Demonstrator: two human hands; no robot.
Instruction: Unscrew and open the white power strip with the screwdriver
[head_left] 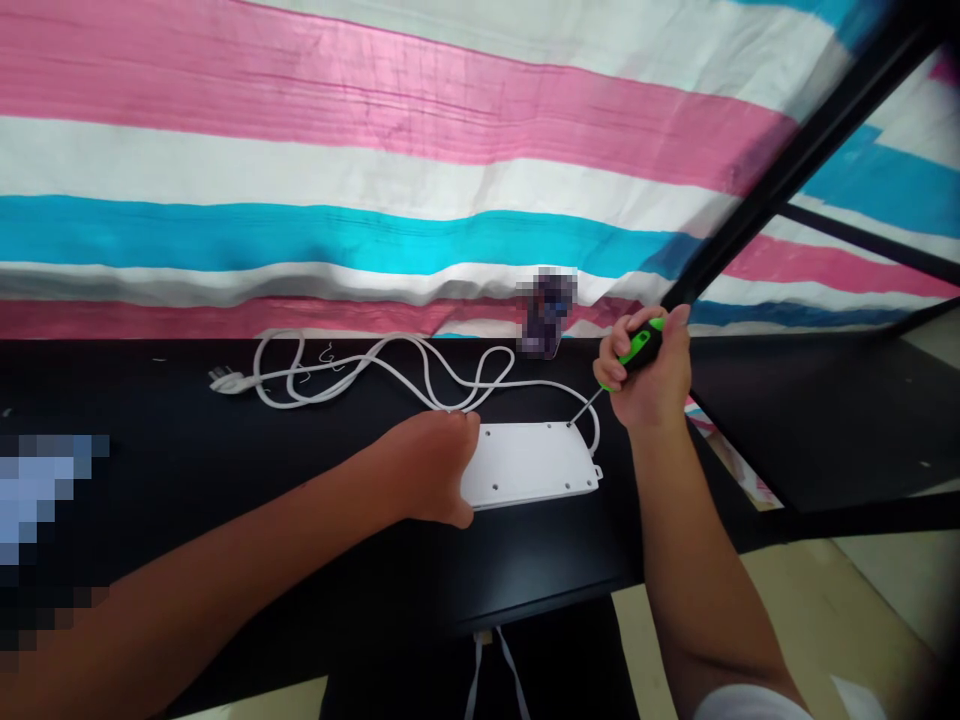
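A white power strip [529, 462] lies on the black table with its underside up, several screw holes showing along its edges. My left hand [435, 468] is closed around its left end and hides that part. In my right hand [660, 365] is a screwdriver [639, 348] with a green and black handle, tilted down to the left. Its thin tip meets the hole at the strip's far right corner. From the strip's right end a white cord [420, 345] loops behind it to a plug [229, 380] at the left.
A blurred-out upright object [546, 315] stands at the table's back edge against a striped sheet [375, 240]. Black metal bars [787, 190] rise at the right. Another pixelated patch covers the table's left side. The black table's [540, 560] front edge is close to my body.
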